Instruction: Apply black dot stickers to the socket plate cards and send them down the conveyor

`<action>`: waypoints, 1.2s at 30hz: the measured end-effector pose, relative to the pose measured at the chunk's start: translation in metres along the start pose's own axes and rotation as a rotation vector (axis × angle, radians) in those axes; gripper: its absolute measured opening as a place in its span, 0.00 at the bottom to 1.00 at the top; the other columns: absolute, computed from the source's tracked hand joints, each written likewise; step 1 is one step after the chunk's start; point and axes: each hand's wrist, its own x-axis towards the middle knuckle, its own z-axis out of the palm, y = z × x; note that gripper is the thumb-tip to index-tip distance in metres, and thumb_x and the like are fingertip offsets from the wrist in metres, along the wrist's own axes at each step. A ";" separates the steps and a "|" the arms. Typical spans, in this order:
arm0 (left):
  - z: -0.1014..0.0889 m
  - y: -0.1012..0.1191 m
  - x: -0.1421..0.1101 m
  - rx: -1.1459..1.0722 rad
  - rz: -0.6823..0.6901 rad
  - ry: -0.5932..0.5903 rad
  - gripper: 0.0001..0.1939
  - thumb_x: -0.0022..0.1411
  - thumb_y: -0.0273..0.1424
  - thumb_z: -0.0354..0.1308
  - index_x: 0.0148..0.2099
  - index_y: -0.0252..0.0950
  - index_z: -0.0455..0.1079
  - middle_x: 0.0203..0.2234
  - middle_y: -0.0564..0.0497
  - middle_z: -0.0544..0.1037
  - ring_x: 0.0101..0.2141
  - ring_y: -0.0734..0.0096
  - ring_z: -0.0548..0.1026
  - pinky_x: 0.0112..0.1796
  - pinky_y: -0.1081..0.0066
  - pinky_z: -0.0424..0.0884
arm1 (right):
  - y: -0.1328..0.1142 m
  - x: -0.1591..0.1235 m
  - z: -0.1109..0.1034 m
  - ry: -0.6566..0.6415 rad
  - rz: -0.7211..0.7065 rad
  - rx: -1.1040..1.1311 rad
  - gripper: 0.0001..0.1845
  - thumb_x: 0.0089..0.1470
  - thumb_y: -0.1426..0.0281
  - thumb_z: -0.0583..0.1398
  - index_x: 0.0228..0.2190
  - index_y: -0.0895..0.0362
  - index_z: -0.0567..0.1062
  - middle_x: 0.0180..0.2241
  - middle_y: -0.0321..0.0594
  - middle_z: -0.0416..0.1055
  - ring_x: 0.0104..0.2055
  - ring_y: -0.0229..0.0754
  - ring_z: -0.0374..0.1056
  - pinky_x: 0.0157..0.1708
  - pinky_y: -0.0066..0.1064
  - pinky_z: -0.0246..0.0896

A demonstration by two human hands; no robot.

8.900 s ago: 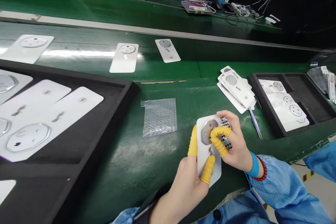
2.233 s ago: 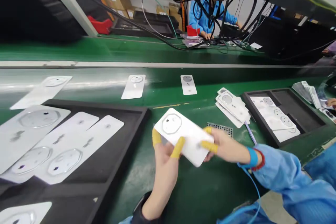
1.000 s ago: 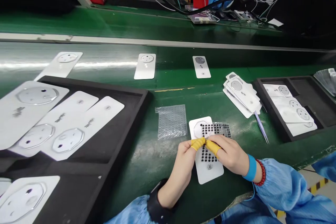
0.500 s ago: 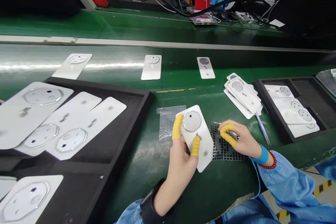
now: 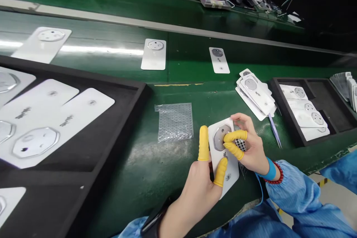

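White card (image 5: 232, 169) in both hands, in front of the wearer, long axis running roughly away from the body with a slight lean, octagonal disc (image 5: 219, 137) at the far end. Whether it rests on the green bench (image 5: 145, 182) or is lifted, no telling. Left hand (image 5: 196, 197) nearer the body and under the card's near half, gripping it closed: upright yellow-cotted finger (image 5: 203, 143) along the left edge, cotted thumb (image 5: 220, 172) pressed on the face. Right hand (image 5: 248, 147) on the far right side, curled, two cotted fingers (image 5: 232, 145) pressed against the card just beside the disc. Dotted sheet (image 5: 240, 145) between those fingers and the palm, partly hidden; whether pinched or only touching, impossible to tell. Nothing between the hands and the card's face except the fingers themselves.

Bubble-wrap bag (image 5: 174, 122) flat on the bench, just left of the card. Stack of cards (image 5: 255, 95) beyond the right hand, lilac strip (image 5: 275, 130) beside it. Black tray (image 5: 298, 109) with more cards further right; larger foam tray (image 5: 83, 89) with big cards on the left, well apart. Two cards (image 5: 153, 55) on the belt beyond.
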 end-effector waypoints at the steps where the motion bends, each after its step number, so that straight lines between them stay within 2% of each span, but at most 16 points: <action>1: 0.000 0.000 0.000 0.009 0.008 -0.018 0.27 0.64 0.32 0.56 0.63 0.32 0.56 0.23 0.51 0.79 0.20 0.68 0.75 0.24 0.72 0.73 | 0.001 0.000 0.000 -0.002 0.038 0.032 0.05 0.55 0.73 0.64 0.34 0.51 0.74 0.55 0.42 0.58 0.58 0.49 0.59 0.59 0.47 0.56; 3: 0.000 -0.001 -0.001 0.032 0.031 -0.039 0.26 0.64 0.30 0.54 0.63 0.33 0.56 0.23 0.51 0.79 0.21 0.67 0.77 0.25 0.72 0.74 | 0.002 0.000 0.000 -0.001 0.121 0.157 0.09 0.54 0.71 0.65 0.38 0.49 0.71 0.57 0.42 0.56 0.57 0.46 0.61 0.58 0.45 0.59; 5: 0.000 -0.002 -0.002 0.065 0.061 -0.036 0.23 0.63 0.29 0.54 0.60 0.34 0.59 0.24 0.50 0.80 0.21 0.67 0.77 0.26 0.72 0.74 | 0.004 0.001 -0.001 -0.042 0.201 0.353 0.18 0.54 0.69 0.66 0.43 0.46 0.65 0.55 0.41 0.60 0.51 0.42 0.67 0.51 0.40 0.67; 8: -0.001 -0.002 -0.002 0.099 0.103 -0.037 0.18 0.62 0.28 0.55 0.55 0.36 0.64 0.27 0.48 0.81 0.23 0.67 0.78 0.27 0.73 0.74 | 0.004 0.003 -0.003 -0.189 0.312 0.599 0.25 0.55 0.68 0.65 0.48 0.44 0.59 0.41 0.36 0.71 0.37 0.36 0.74 0.37 0.30 0.72; 10: -0.002 -0.001 -0.002 0.097 0.125 -0.039 0.16 0.62 0.27 0.56 0.53 0.36 0.66 0.27 0.48 0.81 0.21 0.68 0.77 0.26 0.73 0.73 | 0.003 0.004 -0.006 -0.235 0.359 0.659 0.27 0.56 0.68 0.66 0.50 0.45 0.58 0.34 0.32 0.72 0.33 0.35 0.74 0.35 0.26 0.72; 14: -0.004 0.002 -0.003 0.031 0.178 -0.073 0.13 0.61 0.25 0.56 0.48 0.40 0.68 0.21 0.54 0.78 0.15 0.73 0.71 0.20 0.74 0.70 | -0.006 0.004 -0.013 -0.244 0.420 0.649 0.28 0.54 0.68 0.67 0.51 0.47 0.59 0.33 0.32 0.74 0.32 0.35 0.75 0.34 0.26 0.73; 21: -0.006 0.004 -0.010 -0.212 0.105 -0.131 0.13 0.62 0.25 0.57 0.48 0.46 0.69 0.29 0.54 0.80 0.24 0.68 0.78 0.26 0.71 0.76 | -0.016 0.005 -0.018 -0.242 0.475 0.718 0.26 0.52 0.69 0.68 0.49 0.48 0.64 0.36 0.33 0.74 0.34 0.35 0.75 0.36 0.27 0.75; 25: -0.007 0.006 -0.009 -0.236 0.099 -0.151 0.18 0.62 0.24 0.56 0.52 0.49 0.68 0.27 0.55 0.80 0.24 0.67 0.78 0.26 0.71 0.77 | -0.018 0.005 -0.018 -0.231 0.503 0.715 0.27 0.51 0.72 0.68 0.49 0.48 0.65 0.37 0.33 0.74 0.34 0.33 0.74 0.36 0.25 0.74; 31: -0.007 0.002 -0.015 -0.155 0.061 -0.168 0.20 0.58 0.19 0.55 0.49 0.44 0.70 0.28 0.53 0.80 0.26 0.66 0.78 0.29 0.70 0.78 | -0.021 0.007 -0.024 -0.273 0.492 0.667 0.26 0.53 0.76 0.66 0.50 0.48 0.65 0.37 0.33 0.73 0.34 0.30 0.73 0.35 0.20 0.71; 36: -0.006 0.002 -0.012 -0.269 0.025 -0.230 0.16 0.60 0.20 0.55 0.46 0.44 0.68 0.28 0.54 0.80 0.24 0.69 0.77 0.28 0.72 0.77 | -0.021 0.008 -0.030 -0.346 0.502 0.625 0.25 0.54 0.74 0.65 0.51 0.48 0.64 0.37 0.34 0.73 0.33 0.32 0.73 0.33 0.22 0.73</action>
